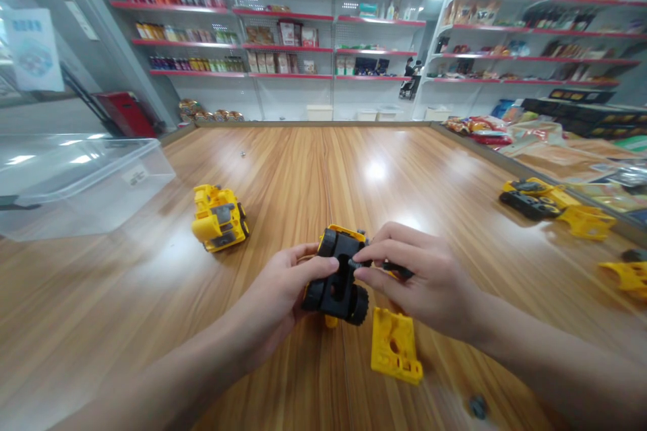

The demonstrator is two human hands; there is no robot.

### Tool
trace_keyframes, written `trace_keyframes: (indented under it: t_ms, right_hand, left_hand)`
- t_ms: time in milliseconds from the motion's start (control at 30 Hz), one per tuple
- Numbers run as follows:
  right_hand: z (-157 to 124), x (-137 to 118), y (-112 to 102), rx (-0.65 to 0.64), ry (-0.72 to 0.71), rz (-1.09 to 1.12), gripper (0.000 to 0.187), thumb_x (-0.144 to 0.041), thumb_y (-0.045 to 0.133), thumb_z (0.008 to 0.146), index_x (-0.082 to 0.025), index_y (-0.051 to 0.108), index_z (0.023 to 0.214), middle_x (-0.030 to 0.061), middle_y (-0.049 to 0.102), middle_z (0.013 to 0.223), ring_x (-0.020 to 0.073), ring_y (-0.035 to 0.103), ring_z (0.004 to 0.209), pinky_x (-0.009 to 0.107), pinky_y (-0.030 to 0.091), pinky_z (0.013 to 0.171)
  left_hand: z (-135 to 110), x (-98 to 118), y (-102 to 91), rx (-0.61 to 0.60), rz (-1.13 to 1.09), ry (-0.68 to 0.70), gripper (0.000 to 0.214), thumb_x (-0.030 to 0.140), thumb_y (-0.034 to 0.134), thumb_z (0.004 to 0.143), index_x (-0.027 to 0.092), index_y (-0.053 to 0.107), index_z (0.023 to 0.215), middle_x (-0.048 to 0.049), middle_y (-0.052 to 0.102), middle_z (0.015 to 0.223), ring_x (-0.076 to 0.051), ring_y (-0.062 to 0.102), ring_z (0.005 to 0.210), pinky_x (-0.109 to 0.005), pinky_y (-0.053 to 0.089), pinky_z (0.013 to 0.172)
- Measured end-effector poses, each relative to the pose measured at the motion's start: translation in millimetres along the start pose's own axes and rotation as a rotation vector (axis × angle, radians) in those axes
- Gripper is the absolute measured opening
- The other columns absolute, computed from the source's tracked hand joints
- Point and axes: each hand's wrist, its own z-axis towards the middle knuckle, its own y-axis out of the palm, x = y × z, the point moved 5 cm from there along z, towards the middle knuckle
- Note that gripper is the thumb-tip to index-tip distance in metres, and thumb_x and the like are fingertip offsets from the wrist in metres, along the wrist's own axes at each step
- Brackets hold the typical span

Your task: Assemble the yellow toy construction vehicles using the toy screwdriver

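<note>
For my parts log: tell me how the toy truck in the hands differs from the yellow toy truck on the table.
The held toy truck shows mostly its black underside and wheels; the table toy truck shows its yellow body uppermost. The left hand and right hand grip the held toy truck, while no hand touches the table toy truck. Both are yellow-and-black plastic toys.
</note>
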Motion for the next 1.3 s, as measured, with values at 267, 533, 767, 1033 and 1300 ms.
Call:
trace_keyframes:
  t_ms: [267, 533, 767, 1033, 1300]
  right_hand:
    - [-8, -4, 11, -0.102, 0.027, -0.029, 0.014, -0.028, 0.063, 0.09, -0.02, 0.071, 0.1, 0.0031, 0.05, 0.087, 0.0112, 0.053, 0.07, 0.026, 0.043, 0.06]
    - [-7, -9, -1, -0.068, 0.2, 0.167, 0.02, -0.021, 0.043, 0.094, -0.018, 0.054, 0.11, 0.0031, 0.055, 0.088, 0.0154, 0.054, 0.079, 0.031, 0.046, 0.069]
    - [-4, -10, -6, 0.074, 0.177, 0.11, 0.012, -0.009, 0.056, 0.085, -0.018, 0.056, 0.092, 0.0017, 0.059, 0.086, 0.0126, 0.056, 0.074, 0.027, 0.046, 0.066]
    - [-5, -20, 8, -0.09, -0.077, 0.137, 0.011, -0.005, 0.061, 0.082, -0.012, 0.065, 0.089, 0.0054, 0.065, 0.085, 0.0132, 0.061, 0.076, 0.027, 0.051, 0.07]
    - [-1, -22, -1, -0.038, -0.048, 0.099, 0.017, -0.002, 0.055, 0.082, -0.011, 0.067, 0.092, 0.0088, 0.058, 0.092, 0.0149, 0.058, 0.083, 0.028, 0.051, 0.072]
  left_hand:
    - [-2, -3, 3.2, 0.015, 0.075, 0.047, 0.047, 0.026, 0.072, 0.076, 0.012, 0.057, 0.118, -0.0133, 0.067, 0.105, -0.024, 0.064, 0.092, -0.031, 0.049, 0.073]
    - [-6, 0, 4.1, 0.056, 0.034, -0.007, 0.038, 0.03, 0.067, 0.079, 0.011, 0.06, 0.113, -0.0084, 0.067, 0.093, -0.016, 0.059, 0.079, -0.024, 0.047, 0.063]
    - [-7, 0, 1.1, 0.086, 0.026, -0.021, 0.038, 0.036, 0.067, 0.08, 0.012, 0.062, 0.108, -0.0089, 0.066, 0.091, -0.018, 0.06, 0.081, -0.026, 0.048, 0.064]
    - [-3, 0, 0.7, 0.09, 0.083, 0.06, 0.048, 0.03, 0.068, 0.078, 0.011, 0.055, 0.12, -0.0129, 0.067, 0.103, -0.02, 0.062, 0.083, -0.03, 0.049, 0.066]
    - [-2, 0, 0.5, 0.055, 0.155, 0.098, 0.049, 0.03, 0.071, 0.075, 0.012, 0.057, 0.119, -0.0143, 0.068, 0.106, -0.029, 0.064, 0.1, -0.037, 0.05, 0.079]
